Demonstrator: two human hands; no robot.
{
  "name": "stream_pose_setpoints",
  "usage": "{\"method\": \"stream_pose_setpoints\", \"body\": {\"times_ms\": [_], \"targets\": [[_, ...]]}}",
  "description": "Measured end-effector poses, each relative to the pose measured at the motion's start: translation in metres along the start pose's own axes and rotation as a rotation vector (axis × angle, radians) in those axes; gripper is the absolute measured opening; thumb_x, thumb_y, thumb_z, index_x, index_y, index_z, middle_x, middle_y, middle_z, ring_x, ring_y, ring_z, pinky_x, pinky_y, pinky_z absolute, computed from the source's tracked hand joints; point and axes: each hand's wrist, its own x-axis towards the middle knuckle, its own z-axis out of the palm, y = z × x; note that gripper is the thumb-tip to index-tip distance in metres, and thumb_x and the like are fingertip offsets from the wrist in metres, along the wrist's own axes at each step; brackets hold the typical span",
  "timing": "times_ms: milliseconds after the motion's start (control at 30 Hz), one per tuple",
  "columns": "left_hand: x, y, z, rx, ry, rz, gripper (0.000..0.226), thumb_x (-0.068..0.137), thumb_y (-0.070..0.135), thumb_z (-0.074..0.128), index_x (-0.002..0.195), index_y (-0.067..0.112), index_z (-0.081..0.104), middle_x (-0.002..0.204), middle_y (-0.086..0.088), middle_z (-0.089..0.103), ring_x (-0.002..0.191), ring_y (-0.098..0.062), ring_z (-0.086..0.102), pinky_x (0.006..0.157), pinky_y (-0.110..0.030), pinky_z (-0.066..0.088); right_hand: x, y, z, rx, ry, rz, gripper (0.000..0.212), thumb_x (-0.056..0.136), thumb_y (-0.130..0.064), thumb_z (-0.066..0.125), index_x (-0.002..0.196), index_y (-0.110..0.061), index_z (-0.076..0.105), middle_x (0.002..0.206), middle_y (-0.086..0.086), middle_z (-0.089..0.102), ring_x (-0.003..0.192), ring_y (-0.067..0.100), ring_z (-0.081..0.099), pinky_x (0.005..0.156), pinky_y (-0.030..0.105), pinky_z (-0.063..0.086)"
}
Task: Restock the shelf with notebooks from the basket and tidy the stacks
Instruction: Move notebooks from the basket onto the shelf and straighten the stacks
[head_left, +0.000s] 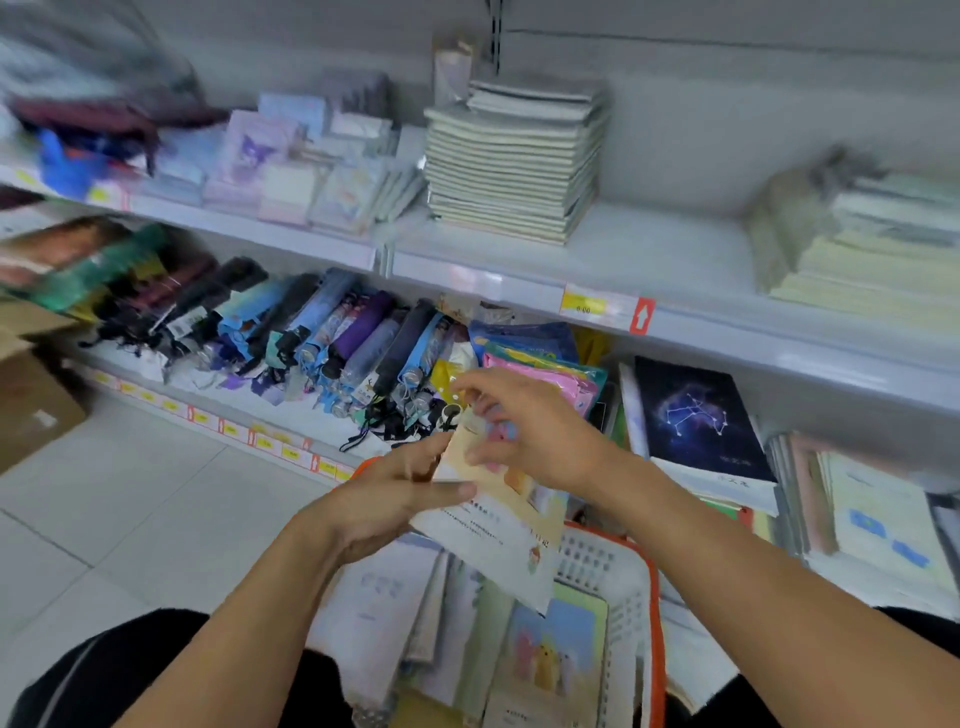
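Head view shows us both hands meeting over the basket (631, 587); our left hand (384, 499) grips a pale notebook (498, 514) by its left edge, thumb lying across the cover; our right hand (530, 431) pinches the notebook's top end with curled fingers; the notebook hangs tilted just above more notebooks standing in the basket; on the upper shelf (649, 254) we see a tall cream stack (514, 161); folded umbrellas (322, 343) line the lower shelf.
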Motion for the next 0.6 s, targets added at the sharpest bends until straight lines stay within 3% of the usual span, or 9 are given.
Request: {"method": "stream_pose_setpoints", "body": {"times_ms": [67,133,200,267,367,500,600], "targets": [[-0.017,0.016,-0.007,-0.02,0.054,0.111,0.044,0.089,-0.006,0.056,0.129,0.013,0.058,0.122,-0.016,0.067,0.114,-0.033,0.063,0.095,-0.045,0.051,0.001,-0.016,-0.024,0.036,0.163,0.024,0.07,0.076,-0.025,0.085,0.137,-0.024,0.05,0.127,-0.01,0.052,0.113,0.005,0.05,0.097,0.025,0.043],[-0.03,0.033,-0.015,-0.114,0.114,0.206,0.049,0.087,-0.007,0.055,0.132,0.013,0.055,0.125,-0.013,0.066,0.116,-0.034,0.062,0.096,-0.045,0.051,0.001,-0.022,-0.05,-0.067,0.396,0.033,0.065,0.081,-0.032,0.08,0.137,-0.019,0.05,0.131,-0.005,0.05,0.12,0.011,0.049,0.099,0.025,0.039],[-0.035,0.053,-0.02,-0.175,0.165,0.315,0.053,0.088,-0.004,0.053,0.135,0.021,0.051,0.128,-0.006,0.065,0.115,-0.031,0.063,0.087,-0.039,0.057,0.002,-0.028,-0.075,-0.095,0.554,0.142,0.071,0.083,-0.04,0.075,0.143,-0.018,0.043,0.136,-0.005,0.044,0.124,0.012,0.043,0.099,0.025,0.035],[-0.028,0.08,-0.02,-0.178,0.201,0.4,0.059,0.093,-0.002,0.05,0.138,0.035,0.045,0.128,0.005,0.065,0.113,-0.026,0.065,0.078,-0.034,0.058,0.007,-0.04,-0.096,0.196,0.507,0.312,0.068,0.088,-0.04,0.071,0.145,-0.019,0.039,0.137,-0.007,0.048,0.118,0.01,0.052,0.093,0.028,0.043],[0.001,0.124,-0.016,-0.178,0.279,0.486,0.063,0.099,0.003,0.048,0.142,0.047,0.037,0.134,0.01,0.061,0.119,-0.024,0.061,0.087,-0.04,0.056,0.016,-0.063,-0.112,0.919,0.265,0.383,0.032,0.099,-0.025,0.058,0.13,-0.017,0.055,0.118,0.008,0.071,0.092,0.022,0.073,0.067,0.036,0.058],[0.043,0.174,-0.011,-0.153,0.439,0.563,0.063,0.1,0.003,0.048,0.149,0.04,0.032,0.138,0.007,0.056,0.116,-0.018,0.061,0.092,-0.04,0.053,0.028,-0.074,-0.122,1.075,0.297,0.351,0.025,0.104,-0.016,0.047,0.128,-0.022,0.05,0.115,0.009,0.069,0.063,0.024,0.071,0.048,0.03,0.056],[0.07,0.208,-0.01,-0.12,0.468,0.553,0.054,0.099,0.006,0.051,0.145,0.031,0.039,0.136,0.002,0.054,0.109,-0.02,0.062,0.08,-0.04,0.057,0.05,-0.069,-0.14,1.138,0.472,0.378,0.022,0.104,-0.01,0.047,0.126,-0.013,0.052,0.109,0.011,0.065,0.046,0.012,0.056,0.042,0.021,0.049]]}}
